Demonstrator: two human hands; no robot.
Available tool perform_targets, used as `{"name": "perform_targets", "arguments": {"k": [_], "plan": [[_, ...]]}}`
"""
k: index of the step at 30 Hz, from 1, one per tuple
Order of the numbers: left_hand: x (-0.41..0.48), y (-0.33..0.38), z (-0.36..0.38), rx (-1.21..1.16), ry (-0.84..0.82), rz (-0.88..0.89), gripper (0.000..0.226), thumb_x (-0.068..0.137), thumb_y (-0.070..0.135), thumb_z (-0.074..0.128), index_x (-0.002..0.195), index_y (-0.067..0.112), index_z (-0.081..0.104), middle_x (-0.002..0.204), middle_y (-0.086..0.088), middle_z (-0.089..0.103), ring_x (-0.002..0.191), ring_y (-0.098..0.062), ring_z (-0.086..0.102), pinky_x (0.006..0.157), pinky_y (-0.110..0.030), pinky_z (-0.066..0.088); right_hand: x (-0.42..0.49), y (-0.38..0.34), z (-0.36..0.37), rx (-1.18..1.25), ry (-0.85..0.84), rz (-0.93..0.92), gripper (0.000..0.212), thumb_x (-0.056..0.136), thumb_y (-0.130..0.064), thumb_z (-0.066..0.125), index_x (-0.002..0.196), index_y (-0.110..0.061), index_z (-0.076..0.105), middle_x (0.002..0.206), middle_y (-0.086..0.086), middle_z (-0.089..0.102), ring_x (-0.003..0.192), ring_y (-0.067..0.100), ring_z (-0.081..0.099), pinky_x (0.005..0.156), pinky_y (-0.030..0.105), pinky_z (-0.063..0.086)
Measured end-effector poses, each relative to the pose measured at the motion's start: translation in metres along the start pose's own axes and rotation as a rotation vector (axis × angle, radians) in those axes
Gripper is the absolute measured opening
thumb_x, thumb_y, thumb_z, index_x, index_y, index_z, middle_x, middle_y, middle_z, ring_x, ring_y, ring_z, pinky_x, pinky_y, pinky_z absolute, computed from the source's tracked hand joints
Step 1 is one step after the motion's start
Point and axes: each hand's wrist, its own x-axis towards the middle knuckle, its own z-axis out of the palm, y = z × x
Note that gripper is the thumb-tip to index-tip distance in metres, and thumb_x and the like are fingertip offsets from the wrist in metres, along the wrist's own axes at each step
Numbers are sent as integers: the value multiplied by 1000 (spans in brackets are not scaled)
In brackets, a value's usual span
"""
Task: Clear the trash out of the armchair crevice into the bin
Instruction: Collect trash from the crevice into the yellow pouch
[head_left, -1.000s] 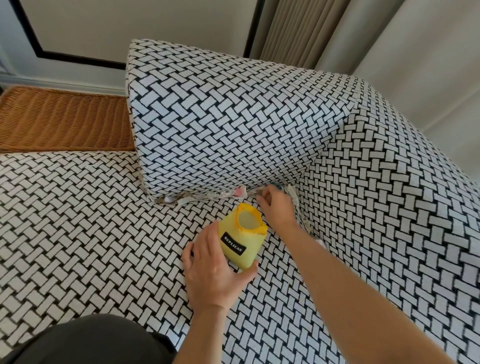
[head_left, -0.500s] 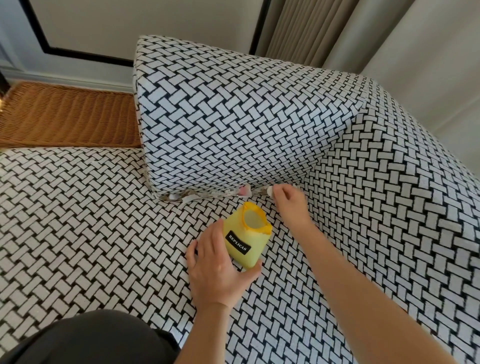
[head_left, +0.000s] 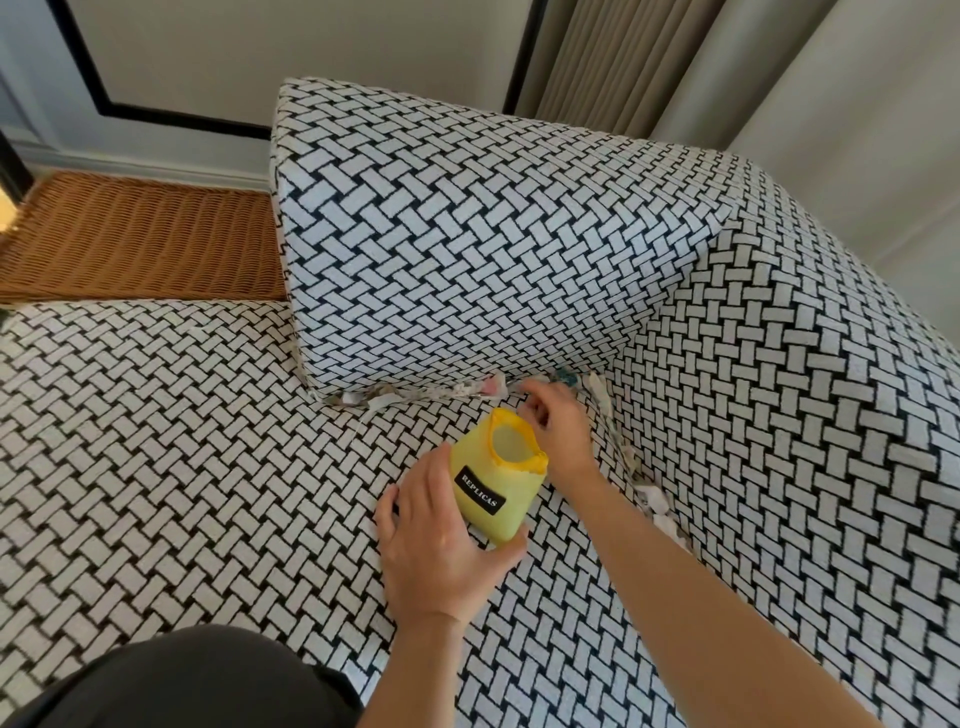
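The left hand (head_left: 441, 545) grips a small soft yellow bin with a black label (head_left: 493, 486) from its 7 o'clock, on the black-and-white woven armchair seat (head_left: 208, 441). At the bin's 1 o'clock, the right hand (head_left: 556, 431) sits by the rim, fingers curled; whether they pinch anything cannot be told. Crumpled paper trash scraps (head_left: 467, 389) line the crevice at 12 o'clock.

I had open seat (head_left: 182, 441) across the left half. At the seat's back edge the upholstered block (head_left: 467, 249) walled the crevice (head_left: 415, 399), scraps (head_left: 485, 387) filled the gap, and the yellow bin (head_left: 493, 483) sat close before its right corner.
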Motion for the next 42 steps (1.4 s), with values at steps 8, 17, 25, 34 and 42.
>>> {"name": "perform_targets", "arguments": {"k": [8, 17, 25, 34, 42], "plan": [[0, 0, 0, 0, 3, -1, 98, 52, 73, 57, 130, 14, 42, 128, 2, 52, 117, -15, 50, 104, -40, 34, 25, -3, 13, -244, 7, 11, 26, 90, -11, 52, 113, -10, 64, 112, 12, 58, 96, 27, 59, 73, 29, 45], [1, 0, -1, -19, -2, -2, 98, 51, 71, 59, 130, 15, 42, 128, 3, 52, 118, -15, 50, 103, -39, 33, 36, -3, 16, -359, 50, 88, 22, 93, -15, 47, 96, -5, 67, 96, 13, 65, 82, 29, 62, 59, 26, 42], [1, -1, 0, -15, -10, 0, 101, 51, 71, 60, 132, 16, 40, 130, 3, 51, 120, -15, 48, 105, -40, 33, -8, -23, -17, 562, 142, 160, 21, 93, -15, 51, 75, -17, 61, 56, -13, 46, 54, 7, 37, 50, 22, 31], [0, 0, 0, -6, -19, -1, 101, 51, 74, 57, 133, 17, 39, 131, 3, 50, 121, -14, 47, 105, -37, 28, -21, -45, -45, 415, -102, -63, 21, 92, -5, 50, 84, -11, 68, 61, -20, 61, 57, -4, 52, 57, 11, 39], [0, -1, 1, 23, 3, 7, 98, 53, 75, 53, 131, 16, 40, 128, 2, 52, 117, -16, 50, 103, -39, 33, 23, -26, -2, 121, -219, -57, 18, 90, -10, 57, 101, -5, 70, 71, -6, 61, 47, -8, 48, 45, 7, 36]]}}
